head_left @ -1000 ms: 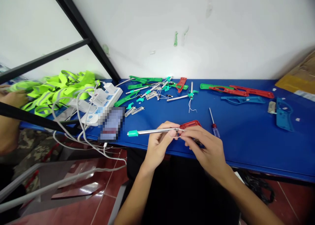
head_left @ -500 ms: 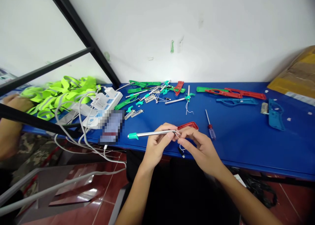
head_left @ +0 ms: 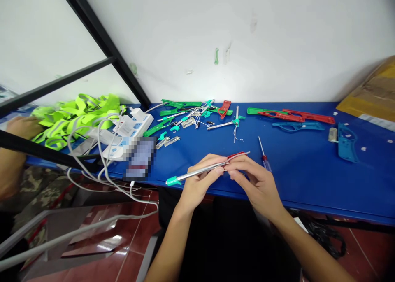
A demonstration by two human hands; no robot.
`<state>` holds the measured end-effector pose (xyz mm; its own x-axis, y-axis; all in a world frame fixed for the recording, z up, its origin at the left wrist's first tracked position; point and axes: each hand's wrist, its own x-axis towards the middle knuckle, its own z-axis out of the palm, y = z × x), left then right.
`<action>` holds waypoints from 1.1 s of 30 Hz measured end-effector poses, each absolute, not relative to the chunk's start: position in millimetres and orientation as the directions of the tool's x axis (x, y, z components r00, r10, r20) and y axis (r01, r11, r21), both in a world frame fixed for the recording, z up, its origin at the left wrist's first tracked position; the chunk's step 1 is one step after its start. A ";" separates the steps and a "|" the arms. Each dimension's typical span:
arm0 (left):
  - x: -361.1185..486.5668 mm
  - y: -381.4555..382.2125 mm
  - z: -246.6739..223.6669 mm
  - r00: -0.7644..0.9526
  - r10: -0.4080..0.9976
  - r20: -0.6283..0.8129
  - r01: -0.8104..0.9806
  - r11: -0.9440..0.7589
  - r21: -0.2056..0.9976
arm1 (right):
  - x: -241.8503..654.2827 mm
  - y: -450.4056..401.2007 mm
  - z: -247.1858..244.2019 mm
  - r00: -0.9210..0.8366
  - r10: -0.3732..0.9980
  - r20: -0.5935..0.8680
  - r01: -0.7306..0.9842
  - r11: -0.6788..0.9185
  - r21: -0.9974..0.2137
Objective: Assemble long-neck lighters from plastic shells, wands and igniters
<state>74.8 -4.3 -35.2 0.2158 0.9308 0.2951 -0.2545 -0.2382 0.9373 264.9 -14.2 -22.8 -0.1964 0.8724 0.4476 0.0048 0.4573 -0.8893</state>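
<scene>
My left hand is closed around a slim metal tube with a teal trigger-like piece at its left end. It looks like the barrel of a gas lighter. At the tube's right end the fingertips of my right hand pinch a thin white wire, mostly covered by the fingers. Just behind the right fingers shows part of a red plastic casing half, with a pale thin strip along it. A screwdriver with a clear purple-red handle lies right beside my right hand.
Green casing halves, metal tubes and wires lie in a heap at the back. Red casings and blue ones are to the right. A power strip, phone and another person's hand by yellow-green straps are left.
The tube's teal end has tipped down and slightly right. My right hand has shifted a little right, covering more of the red casing. The dangling black-tipped wire below is no longer visible.
</scene>
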 end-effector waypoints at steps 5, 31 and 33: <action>74.2 -4.9 -33.7 0.252 0.936 0.247 -0.285 -0.172 0.943 | 263.4 -14.3 -24.7 -0.160 0.866 0.474 0.010 0.481 -0.877; 77.3 -9.1 -28.7 0.235 0.945 0.227 -0.237 -0.171 0.957 | 271.5 -10.3 -5.8 -0.243 0.880 0.408 0.198 0.457 -0.867; 77.7 -8.7 -25.9 0.260 0.940 0.223 -0.219 -0.168 0.961 | 275.8 -9.6 -3.3 -0.274 0.871 0.408 0.231 0.472 -0.851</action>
